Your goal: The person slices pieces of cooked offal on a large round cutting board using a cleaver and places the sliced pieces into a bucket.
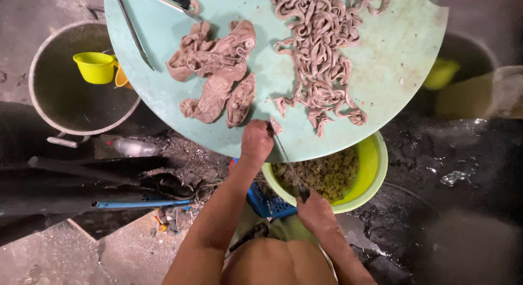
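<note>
Left hand (256, 140) pinches a small offal piece (275, 126) at the surface (392, 61) near edge; right hand (313, 208) grips a knife (289, 165).

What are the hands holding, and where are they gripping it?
Right hand grips a knife by its handle. Left hand pinches a small meat piece at the table edge.
</note>
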